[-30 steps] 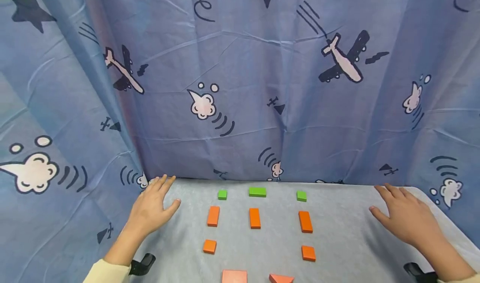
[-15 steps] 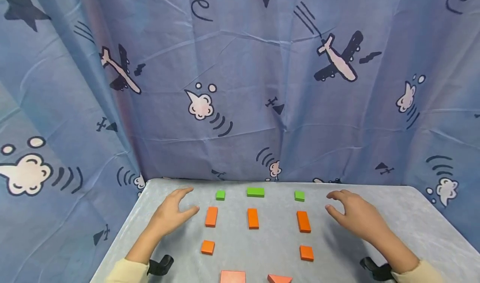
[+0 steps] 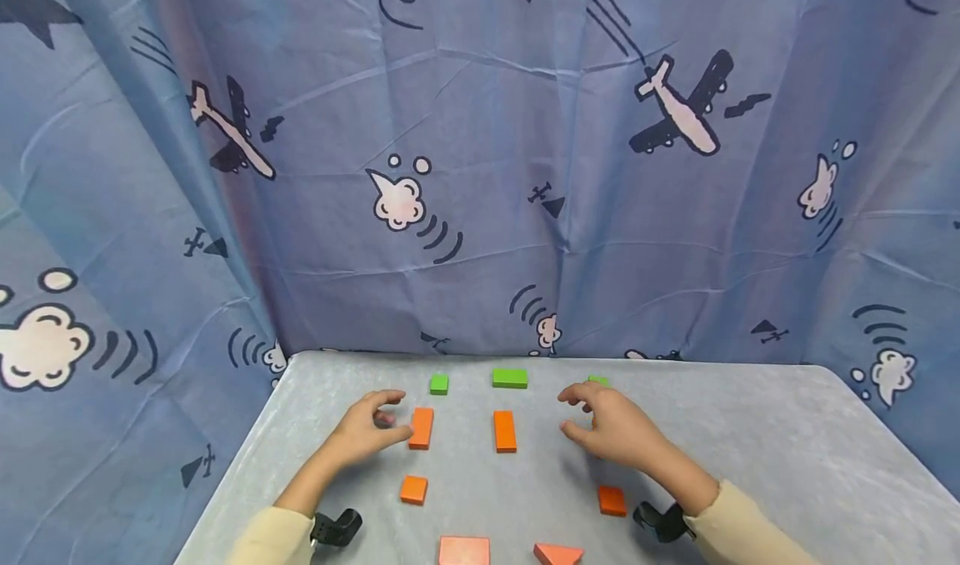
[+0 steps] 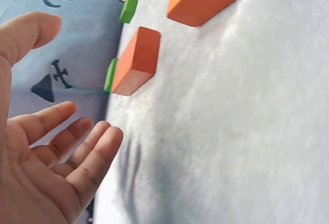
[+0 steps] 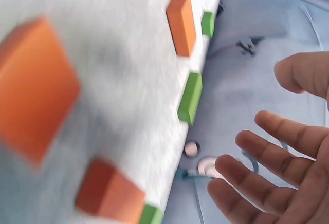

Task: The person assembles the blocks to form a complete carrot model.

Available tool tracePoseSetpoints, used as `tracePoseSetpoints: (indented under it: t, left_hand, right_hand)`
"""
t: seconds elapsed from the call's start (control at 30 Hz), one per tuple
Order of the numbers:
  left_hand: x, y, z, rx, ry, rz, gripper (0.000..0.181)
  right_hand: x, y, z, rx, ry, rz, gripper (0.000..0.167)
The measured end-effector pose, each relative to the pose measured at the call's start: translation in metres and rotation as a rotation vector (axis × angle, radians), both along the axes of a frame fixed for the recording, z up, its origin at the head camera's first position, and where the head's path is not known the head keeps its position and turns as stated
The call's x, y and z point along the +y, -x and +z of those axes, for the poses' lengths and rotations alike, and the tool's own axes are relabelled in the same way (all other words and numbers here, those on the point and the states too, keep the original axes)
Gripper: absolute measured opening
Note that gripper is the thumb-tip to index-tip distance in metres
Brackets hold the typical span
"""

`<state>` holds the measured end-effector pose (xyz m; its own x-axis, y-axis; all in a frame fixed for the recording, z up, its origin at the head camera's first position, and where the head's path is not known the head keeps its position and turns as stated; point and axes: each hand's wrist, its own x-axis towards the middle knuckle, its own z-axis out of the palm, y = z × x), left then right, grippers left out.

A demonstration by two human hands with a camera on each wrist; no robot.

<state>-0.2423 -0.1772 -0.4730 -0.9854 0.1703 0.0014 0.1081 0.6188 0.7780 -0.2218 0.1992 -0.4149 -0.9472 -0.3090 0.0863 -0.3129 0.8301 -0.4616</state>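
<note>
Held left hand (image 3: 362,428) released near the left long orange block (image 3: 422,428) on the bench (image 3: 787,440). Held right hand (image 3: 618,427) likewise loose, partly hiding the right green block (image 3: 599,379).

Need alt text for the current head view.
A person's left hand and right hand, both empty, hover over a pale table with spaced-out orange blocks and green blocks. Behind hangs a blue airplane-print cloth.

Smooth, matt orange blocks (image 3: 505,432) — a creased cloth curtain (image 3: 480,298) — a matt, cloth-like table surface (image 3: 765,448).
</note>
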Motion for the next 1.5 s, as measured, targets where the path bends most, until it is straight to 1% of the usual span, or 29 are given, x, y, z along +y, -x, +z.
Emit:
tracePoseSetpoints:
  t: [0.1, 0.2, 0.33, 0.43, 0.6, 0.73, 1.0, 1.17, 1.3, 1.4, 1.5]
  left_hand:
    - [0.003, 0.003, -0.005, -0.024, 0.005, -0.002, 0.064]
    - [0.005, 0.006, -0.007, -0.044, 0.007, -0.015, 0.067]
    - [0.007, 0.011, -0.006, -0.055, 0.01, -0.056, 0.069]
    - [0.009, 0.015, -0.006, -0.071, 0.019, -0.095, 0.071]
    - [0.013, 0.019, -0.006, -0.089, 0.038, -0.149, 0.074]
    - [0.014, 0.018, -0.007, -0.097, 0.048, -0.161, 0.074]
    - [0.015, 0.017, -0.007, -0.108, 0.068, -0.165, 0.07]
    - [0.015, 0.017, -0.009, -0.098, 0.051, -0.159, 0.064]
    - [0.014, 0.018, -0.012, -0.069, 0.058, -0.163, 0.06]
    - [0.015, 0.019, -0.011, -0.028, 0.101, -0.177, 0.057]
    - [0.019, 0.022, -0.007, 0.023, 0.166, -0.206, 0.055]
  right_hand:
    - [-0.014, 0.005, -0.009, -0.019, 0.017, 0.031, 0.034]
    - [-0.027, 0.011, -0.016, -0.048, 0.033, 0.067, 0.039]
    - [-0.041, 0.018, -0.022, -0.089, 0.071, 0.124, 0.044]
    - [-0.049, 0.022, -0.027, -0.118, 0.088, 0.143, 0.049]
    - [-0.058, 0.025, -0.036, -0.151, 0.074, 0.135, 0.056]
    - [-0.064, 0.026, -0.04, -0.173, 0.056, 0.124, 0.058]
    - [-0.07, 0.028, -0.041, -0.211, 0.05, 0.104, 0.057]
    - [-0.072, 0.03, -0.043, -0.214, 0.043, 0.102, 0.053]
    - [-0.073, 0.031, -0.045, -0.204, 0.037, 0.11, 0.051]
    - [-0.073, 0.031, -0.046, -0.199, 0.032, 0.11, 0.051]
    - [-0.072, 0.033, -0.046, -0.204, 0.033, 0.099, 0.051]
